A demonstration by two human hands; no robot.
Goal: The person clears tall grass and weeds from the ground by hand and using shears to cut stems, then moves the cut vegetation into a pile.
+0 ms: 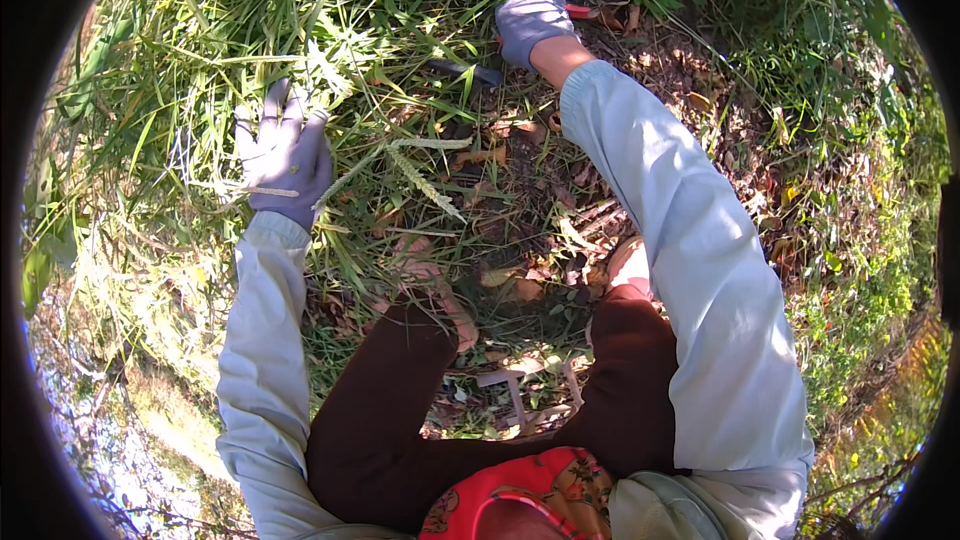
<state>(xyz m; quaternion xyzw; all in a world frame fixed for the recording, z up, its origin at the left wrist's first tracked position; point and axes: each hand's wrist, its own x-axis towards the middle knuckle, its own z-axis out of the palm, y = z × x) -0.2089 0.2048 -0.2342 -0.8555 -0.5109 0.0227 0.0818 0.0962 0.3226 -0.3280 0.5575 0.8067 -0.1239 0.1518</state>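
Note:
My left hand [283, 154], in a grey-purple work glove, lies palm down over the tall green grass [187, 82], its fingers extended and somewhat apart. No grip on the blades shows. Farther out, my right hand [534, 24], gloved alike, is closed around a red handle [582, 11] whose end sticks out on its right side. The rest of that tool is hidden by the hand and grass. Just left of my right wrist, a dark flat strip [466, 73] shows among the blades; whether it belongs to the tool cannot be told. Green seed heads [424, 178] lie between my hands.
Bare soil with dry brown leaves [529, 285] spreads between my feet and under my right arm. My brown-trousered knees [390, 382] are bent wide. Pale flat sticks [514, 386] lie close to me. Leafy plants [832, 30] grow at the right.

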